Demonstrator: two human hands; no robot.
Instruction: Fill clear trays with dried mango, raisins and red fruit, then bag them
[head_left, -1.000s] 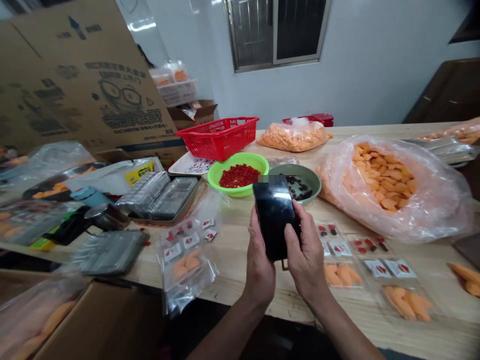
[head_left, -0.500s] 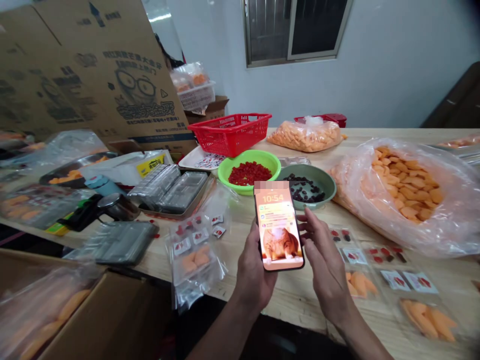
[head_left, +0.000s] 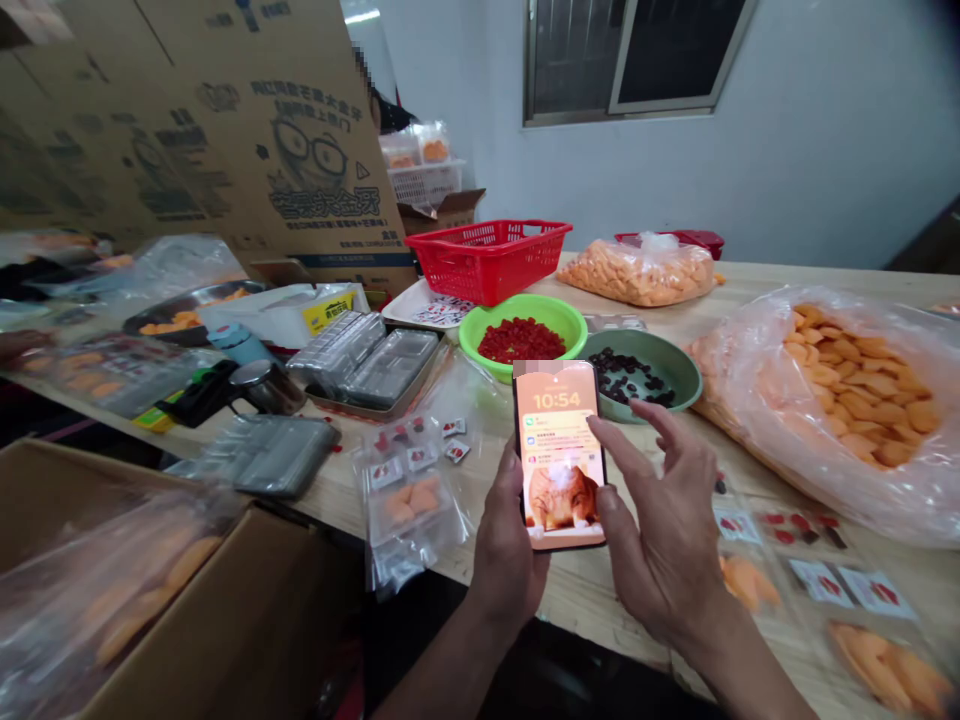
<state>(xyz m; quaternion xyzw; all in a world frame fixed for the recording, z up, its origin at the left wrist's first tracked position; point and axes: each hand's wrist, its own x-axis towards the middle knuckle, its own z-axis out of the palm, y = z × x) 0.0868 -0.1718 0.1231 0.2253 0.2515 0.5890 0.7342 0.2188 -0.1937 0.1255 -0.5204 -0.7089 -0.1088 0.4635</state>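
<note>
A smartphone (head_left: 561, 455) with a lit lock screen reading 10:54 is held upright over the table's front edge. My left hand (head_left: 510, 540) is wrapped round its left side and lower part. Beside its right edge is my right hand (head_left: 664, 520), fingers spread, the index fingertip over the screen and the thumb near the lower right edge; whether they touch cannot be made out. Behind the phone stand a light green bowl (head_left: 471, 350) of red pieces and a grey-green bowl (head_left: 686, 395) of dark pieces. Clear packs with orange pieces (head_left: 409, 500) lie left of my hands.
A large plastic bag of orange pieces (head_left: 862, 390) stands right, above filled trays (head_left: 885, 660). A red basket (head_left: 491, 262) sits behind the bowls. Stacked clear trays (head_left: 390, 370), a metal mug (head_left: 264, 385) and an open carton (head_left: 262, 590) are left. Part of a person shows behind the cardboard.
My right hand has lifted and spread, its index finger now over the phone screen. The left hand still holds the phone. The view has turned slightly left.
</note>
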